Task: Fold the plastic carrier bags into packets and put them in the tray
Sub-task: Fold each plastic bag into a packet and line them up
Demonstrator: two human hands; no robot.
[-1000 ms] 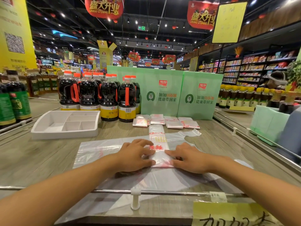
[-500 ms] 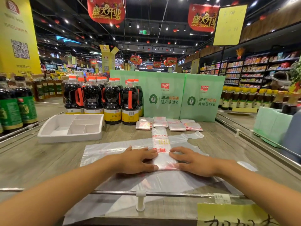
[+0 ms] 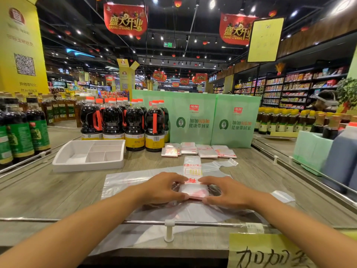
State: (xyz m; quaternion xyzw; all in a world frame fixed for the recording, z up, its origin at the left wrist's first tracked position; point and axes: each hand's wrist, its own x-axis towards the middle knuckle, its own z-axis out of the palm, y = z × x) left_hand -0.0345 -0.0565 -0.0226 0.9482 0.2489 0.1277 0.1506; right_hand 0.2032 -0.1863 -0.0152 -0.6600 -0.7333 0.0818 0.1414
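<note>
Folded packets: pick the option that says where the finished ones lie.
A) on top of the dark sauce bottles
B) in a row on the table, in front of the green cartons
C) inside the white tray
B: the folded packets lie side by side on the table, just in front of the green cartons. No packet shows in the white tray, and the half-folded carrier bag lies nearer the camera.

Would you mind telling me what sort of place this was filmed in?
A supermarket, probably a newly opened one: rows of sauce bottles stand on the display table, stocked shelves line the right side, and red Grand Opening banners hang overhead.
</note>
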